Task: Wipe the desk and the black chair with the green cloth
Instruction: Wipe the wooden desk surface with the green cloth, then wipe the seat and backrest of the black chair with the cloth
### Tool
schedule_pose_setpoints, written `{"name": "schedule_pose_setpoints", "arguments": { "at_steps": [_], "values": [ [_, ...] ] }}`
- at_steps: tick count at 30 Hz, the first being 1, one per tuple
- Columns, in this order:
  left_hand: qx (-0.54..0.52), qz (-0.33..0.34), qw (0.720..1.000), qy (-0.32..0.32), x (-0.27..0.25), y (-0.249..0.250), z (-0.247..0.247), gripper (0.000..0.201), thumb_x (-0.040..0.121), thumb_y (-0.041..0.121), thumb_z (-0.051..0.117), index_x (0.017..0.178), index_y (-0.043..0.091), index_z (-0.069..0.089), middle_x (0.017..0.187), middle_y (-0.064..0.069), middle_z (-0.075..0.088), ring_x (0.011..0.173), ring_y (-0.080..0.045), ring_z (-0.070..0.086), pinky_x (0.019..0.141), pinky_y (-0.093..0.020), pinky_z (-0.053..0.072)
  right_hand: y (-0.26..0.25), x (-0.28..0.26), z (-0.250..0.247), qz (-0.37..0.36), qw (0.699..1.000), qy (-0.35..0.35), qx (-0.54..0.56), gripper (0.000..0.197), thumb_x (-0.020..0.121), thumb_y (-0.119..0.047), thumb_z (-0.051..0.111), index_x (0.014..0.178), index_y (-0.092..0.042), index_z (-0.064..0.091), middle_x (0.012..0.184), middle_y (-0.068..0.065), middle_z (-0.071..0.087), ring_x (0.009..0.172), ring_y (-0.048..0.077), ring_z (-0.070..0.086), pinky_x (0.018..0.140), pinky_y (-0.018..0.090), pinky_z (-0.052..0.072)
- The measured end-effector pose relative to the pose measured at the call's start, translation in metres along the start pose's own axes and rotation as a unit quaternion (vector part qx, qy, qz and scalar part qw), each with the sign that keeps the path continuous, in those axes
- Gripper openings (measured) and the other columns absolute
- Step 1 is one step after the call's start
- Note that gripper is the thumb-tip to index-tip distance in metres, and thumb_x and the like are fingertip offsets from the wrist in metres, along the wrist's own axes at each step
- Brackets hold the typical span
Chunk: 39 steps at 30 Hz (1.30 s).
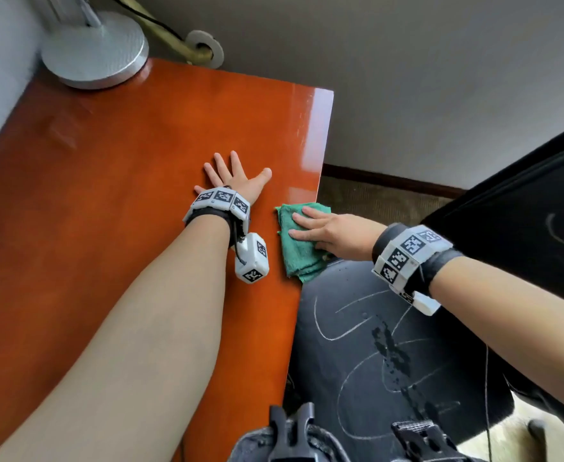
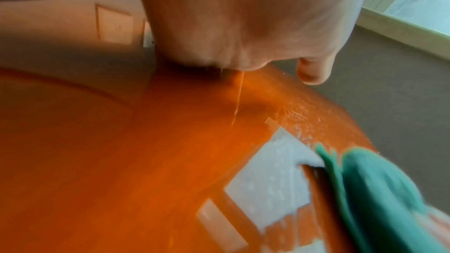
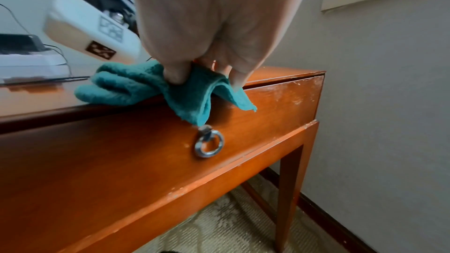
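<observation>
Right hand (image 1: pixel 333 233) presses folded green terry cloth (image 1: pixel 298 243) at glossy orange wooden desk (image 1: pixel 107 195) edge, 3 o'clock of flat, splayed left hand (image 1: pixel 235 180); overhanging cloth may slip off.

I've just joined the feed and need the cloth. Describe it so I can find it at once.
Start at the orange desk and follow its right edge toward the black chair. The cloth lies folded on that edge under the right hand, one corner drooping over the drawer front above a ring pull. It is the only green, fuzzy thing there.
</observation>
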<state>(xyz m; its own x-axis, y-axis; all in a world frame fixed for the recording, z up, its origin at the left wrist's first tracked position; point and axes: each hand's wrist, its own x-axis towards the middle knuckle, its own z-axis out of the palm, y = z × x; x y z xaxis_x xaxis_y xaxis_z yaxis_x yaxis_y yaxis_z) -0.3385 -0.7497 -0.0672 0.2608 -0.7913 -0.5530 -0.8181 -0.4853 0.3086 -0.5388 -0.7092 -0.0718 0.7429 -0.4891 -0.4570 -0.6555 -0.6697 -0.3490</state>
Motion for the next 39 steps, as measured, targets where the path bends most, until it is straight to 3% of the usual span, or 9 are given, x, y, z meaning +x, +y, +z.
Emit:
{"name": "schedule_pose_setpoints", "arguments": {
  "at_steps": [7,11,15,19,24,30,33,37,39],
  "values": [
    [-0.018,0.045,0.999,0.007,-0.037,-0.016,-0.011,0.071,0.092,0.041,0.051,0.151,0.020,0.018,0.159,-0.006,-0.009,0.144,-0.027,-0.017,0.116,-0.048,0.004,-0.033,-0.040,0.016,-0.011,0.996,-0.089,0.003,0.048,0.100,-0.013,0.039,0.146,-0.028,0.032,0.158,-0.007,0.014,0.146,0.011,0.008,0.117,0.030,0.016],
    [-0.011,0.079,0.997,0.015,-0.068,-0.028,-0.010,0.053,0.094,0.031,0.050,0.143,0.019,0.036,0.156,-0.010,0.011,0.144,-0.027,-0.003,0.114,-0.040,0.014,-0.050,-0.063,0.032,0.000,0.989,-0.148,-0.030,0.042,0.099,-0.016,0.037,0.138,-0.026,0.046,0.150,0.004,0.037,0.134,0.025,0.040,0.108,0.038,0.035],
    [0.009,0.134,0.991,-0.007,-0.109,-0.027,-0.006,0.037,0.095,0.025,0.046,0.132,0.020,0.051,0.140,-0.011,0.044,0.134,-0.027,0.028,0.103,-0.029,0.028,-0.060,-0.090,0.038,0.059,0.996,-0.064,0.022,0.037,0.099,-0.018,0.040,0.134,-0.018,0.052,0.121,0.008,0.064,0.107,0.027,0.059,0.089,0.028,0.040],
    [-0.027,0.164,0.984,-0.070,-0.160,-0.012,0.006,0.030,0.098,0.025,0.045,0.120,0.011,0.060,0.118,-0.014,0.062,0.081,-0.019,0.058,0.062,-0.022,0.037,-0.060,-0.112,0.035,0.107,0.990,0.021,0.089,0.033,0.099,-0.017,0.042,0.128,-0.009,0.056,0.116,0.013,0.065,0.107,0.031,0.058,0.091,0.032,0.042],
    [-0.003,0.118,0.982,-0.144,-0.214,0.017,0.030,0.051,0.102,0.041,0.029,0.117,0.004,0.060,0.122,-0.010,0.060,0.091,-0.022,0.055,0.057,-0.024,0.036,-0.061,-0.142,0.025,0.125,0.977,0.105,0.138,0.030,0.098,-0.018,0.043,0.120,-0.008,0.059,0.109,0.014,0.067,0.101,0.030,0.059,0.086,0.032,0.042],
    [-0.071,0.067,0.990,-0.097,-0.262,0.047,0.054,0.063,0.096,0.053,0.036,0.134,0.003,0.045,0.121,-0.010,0.056,0.102,-0.028,0.061,0.068,-0.031,0.044,-0.061,-0.188,0.027,0.126,0.963,0.196,0.137,0.028,0.098,-0.020,0.042,0.114,-0.008,0.061,0.106,0.015,0.067,0.099,0.032,0.059,0.082,0.031,0.041],
    [-0.156,0.056,0.984,-0.067,-0.281,0.060,0.068,0.049,0.095,0.045,0.046,0.123,0.005,0.052,0.108,-0.007,0.060,0.094,-0.024,0.063,0.071,-0.031,0.047,-0.062,-0.211,0.032,0.127,0.957,0.225,0.131,0.031,0.098,-0.022,0.041,0.120,-0.009,0.059,0.111,0.017,0.066,0.104,0.034,0.057,0.088,0.035,0.043],
    [-0.309,0.057,0.949,-0.015,-0.308,0.074,0.086,0.016,0.092,0.018,0.058,0.078,0.012,0.057,0.076,-0.005,0.058,0.068,-0.016,0.058,0.064,-0.026,0.050,-0.065,-0.239,0.037,0.110,0.951,0.244,0.153,0.030,0.097,-0.022,0.042,0.120,-0.012,0.059,0.108,0.015,0.067,0.100,0.032,0.060,0.087,0.037,0.045],
    [-0.321,0.071,0.944,0.025,-0.318,0.078,0.090,0.005,0.089,0.011,0.061,0.085,0.011,0.057,0.077,-0.002,0.056,0.074,-0.019,0.058,0.068,-0.030,0.053,-0.067,-0.250,0.040,0.102,0.951,0.240,0.166,0.031,0.097,-0.023,0.044,0.122,-0.014,0.058,0.108,0.011,0.068,0.098,0.028,0.062,0.087,0.035,0.047]
  ]
}}
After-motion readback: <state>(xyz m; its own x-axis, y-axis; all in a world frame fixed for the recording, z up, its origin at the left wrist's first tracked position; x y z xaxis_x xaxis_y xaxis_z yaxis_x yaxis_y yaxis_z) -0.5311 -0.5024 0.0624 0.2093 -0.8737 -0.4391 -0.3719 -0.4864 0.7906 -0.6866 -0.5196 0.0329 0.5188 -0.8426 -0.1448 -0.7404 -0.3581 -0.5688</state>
